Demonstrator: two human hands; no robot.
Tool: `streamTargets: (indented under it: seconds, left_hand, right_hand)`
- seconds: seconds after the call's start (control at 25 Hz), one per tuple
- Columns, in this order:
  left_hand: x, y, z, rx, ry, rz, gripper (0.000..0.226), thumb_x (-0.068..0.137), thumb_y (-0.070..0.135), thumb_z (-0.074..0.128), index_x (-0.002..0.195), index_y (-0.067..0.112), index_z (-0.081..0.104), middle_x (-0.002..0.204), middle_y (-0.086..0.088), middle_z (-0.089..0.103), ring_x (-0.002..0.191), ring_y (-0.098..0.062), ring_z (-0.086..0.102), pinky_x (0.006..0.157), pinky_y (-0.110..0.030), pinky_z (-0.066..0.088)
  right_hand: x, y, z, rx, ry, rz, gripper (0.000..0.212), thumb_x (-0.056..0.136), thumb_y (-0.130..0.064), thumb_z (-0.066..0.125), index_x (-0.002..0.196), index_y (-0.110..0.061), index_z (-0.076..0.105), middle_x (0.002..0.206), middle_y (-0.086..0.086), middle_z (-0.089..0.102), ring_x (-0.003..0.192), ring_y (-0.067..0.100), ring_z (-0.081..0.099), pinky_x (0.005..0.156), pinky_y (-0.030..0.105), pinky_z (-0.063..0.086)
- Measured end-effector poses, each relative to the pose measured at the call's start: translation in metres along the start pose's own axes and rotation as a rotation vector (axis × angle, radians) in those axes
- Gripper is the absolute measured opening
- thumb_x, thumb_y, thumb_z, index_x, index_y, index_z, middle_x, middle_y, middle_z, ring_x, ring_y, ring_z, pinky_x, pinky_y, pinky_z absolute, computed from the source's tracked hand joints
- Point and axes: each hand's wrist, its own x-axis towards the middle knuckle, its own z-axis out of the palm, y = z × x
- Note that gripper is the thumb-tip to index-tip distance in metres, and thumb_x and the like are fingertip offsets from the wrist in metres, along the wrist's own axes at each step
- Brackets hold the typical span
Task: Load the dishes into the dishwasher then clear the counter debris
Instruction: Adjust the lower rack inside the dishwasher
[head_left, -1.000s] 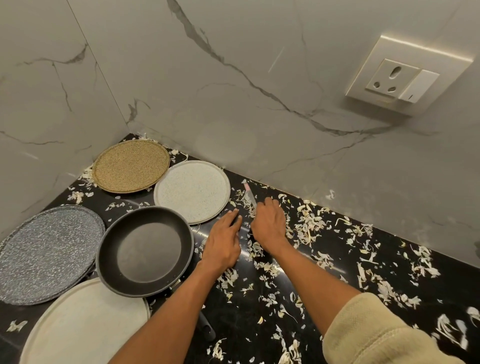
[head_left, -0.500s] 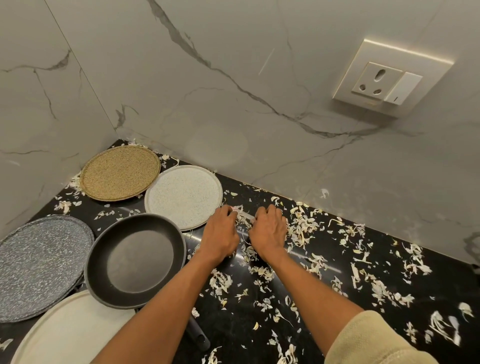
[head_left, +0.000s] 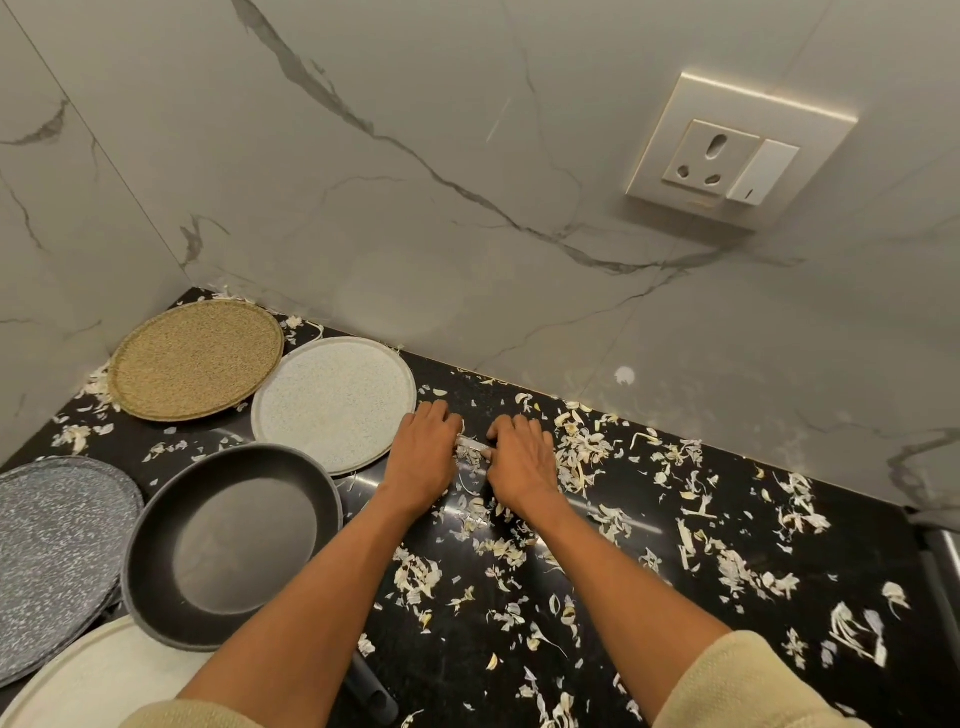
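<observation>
My pan (head_left: 228, 545) sits nearest me, on top of the cream plate (head_left: 98, 680), and could slide off if bumped. Just past the pan, my left hand (head_left: 423, 457) and right hand (head_left: 522, 462) curl around a small knife (head_left: 472, 444) among the peels (head_left: 576, 452). The blade could cut me. Past the pan, the white plate (head_left: 332, 402) waits.
</observation>
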Motion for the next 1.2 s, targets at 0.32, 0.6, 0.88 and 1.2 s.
streamTargets:
  seconds: [0.32, 0.6, 0.88, 1.2]
  left_hand:
    - [0.007, -0.010, 0.002, -0.043, 0.029, 0.040, 0.024, 0.087, 0.015, 0.069, 0.110, 0.022, 0.068, 0.108, 0.000, 0.058, 0.100, -0.019, 0.050, 0.082, -0.031, 0.042]
    - [0.004, -0.008, 0.000, -0.093, 0.057, 0.044, 0.038, 0.082, 0.007, 0.068, 0.118, 0.019, 0.064, 0.111, -0.001, 0.060, 0.098, -0.019, 0.057, 0.087, -0.032, 0.043]
    - [-0.008, -0.001, -0.018, -0.131, 0.082, 0.111, 0.033, 0.087, 0.021, 0.070, 0.120, 0.021, 0.068, 0.114, 0.001, 0.061, 0.101, -0.017, 0.059, 0.092, -0.035, 0.046]
    - [-0.033, 0.014, -0.055, -0.183, 0.260, 0.173, 0.008, 0.080, 0.016, 0.080, 0.087, 0.020, 0.080, 0.074, 0.006, 0.060, 0.064, -0.014, 0.057, 0.050, -0.028, 0.044]
  right_hand:
    - [-0.001, 0.011, 0.000, -0.039, -0.026, -0.036, 0.015, 0.098, -0.035, 0.058, 0.105, -0.021, 0.057, 0.107, -0.003, 0.048, 0.103, 0.017, 0.043, 0.092, 0.035, 0.039]
    - [-0.013, 0.010, 0.007, -0.044, 0.090, -0.106, 0.013, 0.094, -0.011, 0.062, 0.105, -0.018, 0.059, 0.097, -0.003, 0.050, 0.089, 0.013, 0.038, 0.079, 0.028, 0.039]
    - [-0.036, 0.016, -0.005, -0.025, 0.439, -0.138, 0.027, 0.077, 0.011, 0.067, 0.090, -0.012, 0.068, 0.084, 0.000, 0.050, 0.079, 0.015, 0.043, 0.069, 0.029, 0.040]
    - [-0.066, 0.024, -0.042, 0.023, 0.564, -0.160, 0.013, 0.084, -0.003, 0.075, 0.088, -0.014, 0.070, 0.082, -0.001, 0.053, 0.077, 0.011, 0.042, 0.066, 0.024, 0.032]
